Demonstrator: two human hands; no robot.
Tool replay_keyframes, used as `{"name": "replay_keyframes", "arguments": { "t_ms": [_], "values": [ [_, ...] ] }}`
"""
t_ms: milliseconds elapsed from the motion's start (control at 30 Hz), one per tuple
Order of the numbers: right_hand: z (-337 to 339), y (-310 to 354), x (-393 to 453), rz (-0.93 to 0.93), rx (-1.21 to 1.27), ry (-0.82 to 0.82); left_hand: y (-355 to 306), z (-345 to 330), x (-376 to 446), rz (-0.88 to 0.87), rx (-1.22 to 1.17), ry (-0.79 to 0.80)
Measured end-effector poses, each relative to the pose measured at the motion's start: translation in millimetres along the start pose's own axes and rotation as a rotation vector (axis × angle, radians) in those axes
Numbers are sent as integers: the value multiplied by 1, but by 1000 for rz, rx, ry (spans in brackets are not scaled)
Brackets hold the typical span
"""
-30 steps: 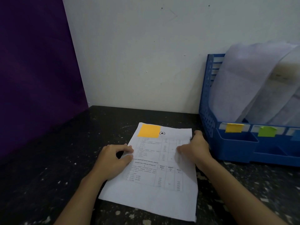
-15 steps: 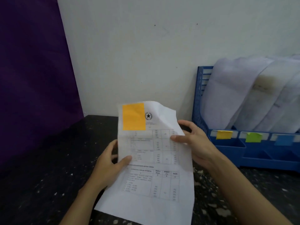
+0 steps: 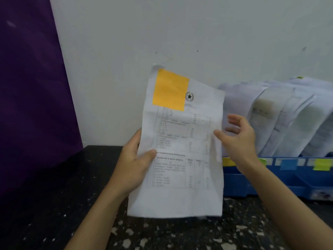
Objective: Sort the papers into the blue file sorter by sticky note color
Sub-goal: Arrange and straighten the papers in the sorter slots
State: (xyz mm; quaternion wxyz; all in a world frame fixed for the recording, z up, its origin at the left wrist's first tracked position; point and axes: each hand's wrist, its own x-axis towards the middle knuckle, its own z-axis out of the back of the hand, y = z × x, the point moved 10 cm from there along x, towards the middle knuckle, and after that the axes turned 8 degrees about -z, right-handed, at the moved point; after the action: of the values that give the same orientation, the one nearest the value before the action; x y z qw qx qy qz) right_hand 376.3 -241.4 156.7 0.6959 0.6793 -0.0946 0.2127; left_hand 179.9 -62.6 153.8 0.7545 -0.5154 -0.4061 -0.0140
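A printed white paper (image 3: 182,177) with an orange sticky note (image 3: 170,89) at its top left is held upright above the dark speckled table (image 3: 54,204). My left hand (image 3: 134,165) grips its left edge, thumb on the front. My right hand (image 3: 237,136) is at the paper's right edge with fingers spread and relaxed, its thumb tip at the sheet; I cannot tell whether it touches. The blue file sorter (image 3: 281,181) stands to the right, its front carrying yellow (image 3: 228,161), blue (image 3: 288,164) and green (image 3: 322,165) sticky labels.
Several white papers (image 3: 281,120) lean in the sorter's slots against the white wall (image 3: 180,33). A purple panel (image 3: 30,87) stands upright at the left of the table.
The paper went from lying flat on the table to held upright and higher. My right hand has let go of its right edge and opened; my left hand keeps its grip.
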Motion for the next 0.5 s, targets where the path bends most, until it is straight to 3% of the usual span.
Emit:
{"name": "replay_keyframes", "arguments": {
  "t_ms": [133,300,500],
  "values": [
    [27,-10,9,0,-185,-137,-30,-10,37,-119,156,5],
    [22,-23,19,-29,-341,-35,-61,-25,80,-249,300,3],
    [17,-34,41,27,-266,71,-71,-70,130,-377,416,-89]
  ]
}}
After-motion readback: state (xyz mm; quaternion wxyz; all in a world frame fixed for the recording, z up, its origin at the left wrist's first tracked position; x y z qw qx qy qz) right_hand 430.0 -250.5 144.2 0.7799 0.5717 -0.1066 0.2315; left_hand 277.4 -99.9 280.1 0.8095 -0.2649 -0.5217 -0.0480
